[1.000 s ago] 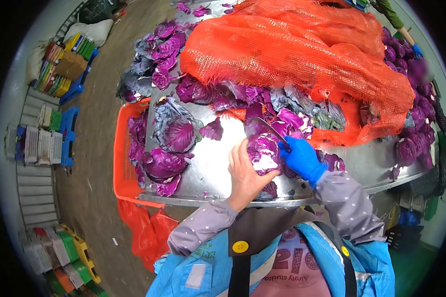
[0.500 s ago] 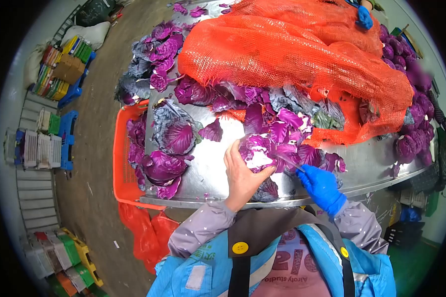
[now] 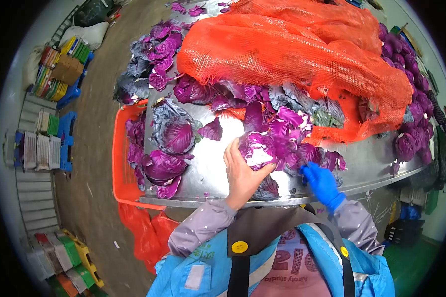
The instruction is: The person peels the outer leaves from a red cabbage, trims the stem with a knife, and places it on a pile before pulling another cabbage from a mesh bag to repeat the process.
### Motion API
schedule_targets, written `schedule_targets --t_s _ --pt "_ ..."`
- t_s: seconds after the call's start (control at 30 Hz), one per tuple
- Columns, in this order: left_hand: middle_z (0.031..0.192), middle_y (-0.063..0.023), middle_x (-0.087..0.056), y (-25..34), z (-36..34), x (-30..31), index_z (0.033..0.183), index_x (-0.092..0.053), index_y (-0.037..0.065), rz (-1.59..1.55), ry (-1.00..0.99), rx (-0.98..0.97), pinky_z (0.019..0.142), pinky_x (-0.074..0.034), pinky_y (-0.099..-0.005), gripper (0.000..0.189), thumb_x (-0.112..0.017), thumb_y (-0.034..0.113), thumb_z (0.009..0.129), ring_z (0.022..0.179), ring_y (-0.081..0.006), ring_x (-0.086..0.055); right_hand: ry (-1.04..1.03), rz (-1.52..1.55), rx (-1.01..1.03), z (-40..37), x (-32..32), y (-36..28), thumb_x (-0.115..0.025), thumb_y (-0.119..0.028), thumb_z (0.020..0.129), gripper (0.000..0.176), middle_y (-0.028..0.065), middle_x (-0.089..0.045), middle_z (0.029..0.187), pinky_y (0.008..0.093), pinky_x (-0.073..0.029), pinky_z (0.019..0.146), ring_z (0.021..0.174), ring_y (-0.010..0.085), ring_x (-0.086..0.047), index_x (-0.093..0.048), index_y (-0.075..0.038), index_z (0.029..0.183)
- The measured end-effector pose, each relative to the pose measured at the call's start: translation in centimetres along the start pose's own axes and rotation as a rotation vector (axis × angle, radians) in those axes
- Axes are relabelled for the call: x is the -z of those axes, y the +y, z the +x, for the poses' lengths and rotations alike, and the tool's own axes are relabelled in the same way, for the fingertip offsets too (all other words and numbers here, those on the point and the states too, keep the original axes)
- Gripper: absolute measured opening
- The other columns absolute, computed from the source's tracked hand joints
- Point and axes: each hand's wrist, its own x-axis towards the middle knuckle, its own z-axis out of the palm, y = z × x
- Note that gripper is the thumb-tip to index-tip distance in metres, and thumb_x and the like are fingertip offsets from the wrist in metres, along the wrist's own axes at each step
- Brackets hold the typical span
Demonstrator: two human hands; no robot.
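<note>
My bare left hand (image 3: 242, 177) is closed around the near left side of a red cabbage (image 3: 260, 143), whose pale cut base faces me. To its right, my right hand (image 3: 323, 183), in a blue glove, is closed on a knife; its blade is hard to make out now, blurred against the leaves. Loose purple leaves (image 3: 288, 117) lie just beyond the cabbage and beside the glove. A dark outer leaf (image 3: 266, 190) rests below the cabbage near the table edge.
The steel table (image 3: 208, 171) bears a large red mesh sack (image 3: 282, 54). Purple cabbages (image 3: 406, 144) are heaped at the right. An orange crate (image 3: 120, 163) with leaves stands at the table's left. More cabbage pieces (image 3: 164, 166) lie near it.
The knife has come away from the cabbage's base, and my right hand has shifted slightly. My left hand keeps its grip. The other person's blue-gloved hand has left the far edge.
</note>
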Motion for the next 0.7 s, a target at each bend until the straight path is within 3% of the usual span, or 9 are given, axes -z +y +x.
schedule_targets --t_s 0.07,0.13,0.2,0.33,0.4,0.43,0.53,0.67,0.7 --pt "0.129 -0.0226 -0.034 -0.1 0.0 -0.1 0.133 -0.026 -0.006 -0.003 0.012 -0.009 0.104 -0.027 -0.0447 0.099 -0.083 0.028 0.059 0.122 -0.0362 -0.032 -0.016 0.595 -0.604 0.4 0.5 2.6 -0.052 -0.028 0.093 0.027 0.0092 -0.065 0.077 0.035 -0.047 0.056 0.063 0.0223 -0.062 -0.062 -0.004 0.1" --pt "0.129 -0.023 -0.033 -0.1 -0.2 -0.2 0.133 -0.025 -0.006 0.016 -0.009 -0.024 0.104 -0.027 -0.0449 0.099 -0.083 0.028 0.06 0.122 -0.0367 -0.032 -0.02 0.547 -0.587 0.9 1.6 2.0 -0.055 -0.028 0.093 0.029 0.0083 -0.066 0.082 0.03 -0.049 0.063 0.071 0.0159 -0.062 -0.061 -0.002 0.105" --pt "0.129 -0.023 -0.033 -0.1 -0.1 -0.1 0.133 -0.025 -0.006 0.026 -0.016 -0.036 0.104 -0.027 -0.0449 0.099 -0.083 0.028 0.06 0.123 -0.0367 -0.032 -0.045 0.587 -0.386 2.7 2.0 -3.0 -0.064 -0.029 0.087 0.039 0.0145 -0.065 0.094 0.0311 -0.051 0.074 0.084 0.0182 -0.063 -0.057 -0.001 0.113" --pt "0.129 -0.0229 -0.034 -0.1 -0.1 0.2 0.133 -0.025 -0.006 0.021 -0.016 -0.063 0.104 -0.027 -0.0448 0.1 -0.083 0.03 0.059 0.123 -0.0368 -0.032 -0.049 0.643 -0.283 5.9 -1.2 -5.1 -0.072 -0.035 0.079 0.056 0.017 -0.061 0.107 0.0359 -0.049 0.081 0.096 0.0245 -0.061 -0.053 -0.001 0.12" --pt "0.128 -0.0228 -0.034 -0.9 0.0 0.5 0.133 -0.025 -0.006 0.026 0.004 -0.063 0.103 -0.029 -0.0447 0.101 -0.084 0.031 0.059 0.123 -0.0367 -0.033 -0.107 0.587 -0.259 6.8 -2.5 -4.5 -0.071 -0.034 0.079 0.051 0.0165 -0.063 0.098 0.0371 -0.049 0.075 0.087 0.025 -0.062 -0.055 0.0 0.115" --pt "0.129 -0.0227 -0.033 -1.1 0.1 0.6 0.133 -0.025 -0.006 -0.009 -0.014 -0.054 0.103 -0.029 -0.0445 0.101 -0.084 0.03 0.059 0.123 -0.0366 -0.033 -0.042 0.532 -0.305 6.9 -2.9 -4.1 -0.069 -0.033 0.079 0.045 0.017 -0.063 0.084 0.0383 -0.047 0.067 0.075 0.0275 -0.062 -0.058 0.001 0.107" --pt "0.129 -0.0221 -0.031 -1.6 0.2 0.8 0.133 -0.026 -0.004 -0.051 -0.037 -0.072 0.103 -0.03 -0.0435 0.101 -0.084 0.031 0.058 0.122 -0.0363 -0.033 -0.034 0.319 -0.288 6.9 -3.3 -3.2 -0.067 -0.032 0.079 0.041 0.0173 -0.061 0.074 0.0392 -0.046 0.063 0.067 0.0303 -0.06 -0.06 0.001 0.101" --pt "0.128 -0.0205 -0.029 -1.7 0.6 2.2 0.136 -0.029 0.003 0.0 -0.132 -0.032 0.103 -0.032 -0.0417 0.104 -0.085 0.032 0.053 0.121 -0.0353 -0.034 0.026 0.259 -0.318 8.0 -5.6 2.0 -0.066 -0.032 0.077 0.038 0.0162 -0.062 0.074 0.0406 -0.047 0.062 0.07 0.0335 -0.061 -0.061 -0.002 0.099" --pt "0.125 -0.0197 -0.03 -2.3 0.5 2.7 0.136 -0.034 0.011 0.042 -0.149 -0.012 0.101 -0.033 -0.0452 0.104 -0.087 0.035 0.05 0.121 -0.0381 -0.033 0.056 0.226 -0.247 8.3 -5.4 2.4 -0.067 -0.033 0.076 0.039 0.0158 -0.062 0.075 0.0412 -0.048 0.064 0.072 0.0345 -0.062 -0.06 -0.004 0.101"
